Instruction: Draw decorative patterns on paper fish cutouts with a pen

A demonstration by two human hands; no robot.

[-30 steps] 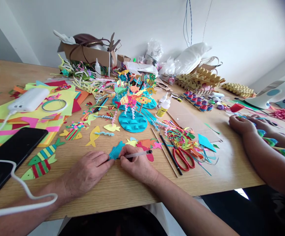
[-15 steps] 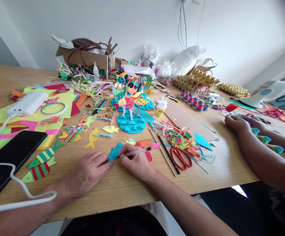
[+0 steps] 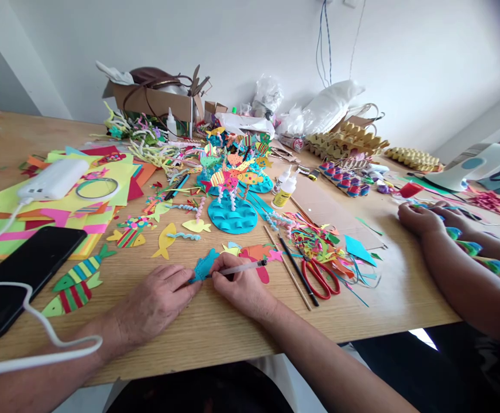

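A blue paper fish (image 3: 205, 263) lies on the table in front of me. My left hand (image 3: 157, 299) has its fingers closed on the fish's left end, holding it against the tabletop. With my right hand (image 3: 244, 291) I grip a pen (image 3: 246, 267) with a clear barrel; its tip is at the fish's right side, mostly hidden by my fingers. Just beyond the right hand lie orange and red paper cut-outs (image 3: 254, 252). Striped paper fish (image 3: 80, 272) rest to the left of my left hand, and a yellow paper fish (image 3: 163, 241) is farther back.
Red-handled scissors (image 3: 322, 280), a black pencil (image 3: 298, 269) and a thin stick lie at right. A phone (image 3: 26, 281) and white cable (image 3: 43, 321) are at left. Behind stand a blue round base (image 3: 232, 215) and glue bottles (image 3: 285, 192). A co-worker's arms (image 3: 443, 258) reach in from the right.
The whole view has shifted slightly, so things appear a little farther right. Both hands stay at the blue paper fish, with the pen held in nearly the same position.
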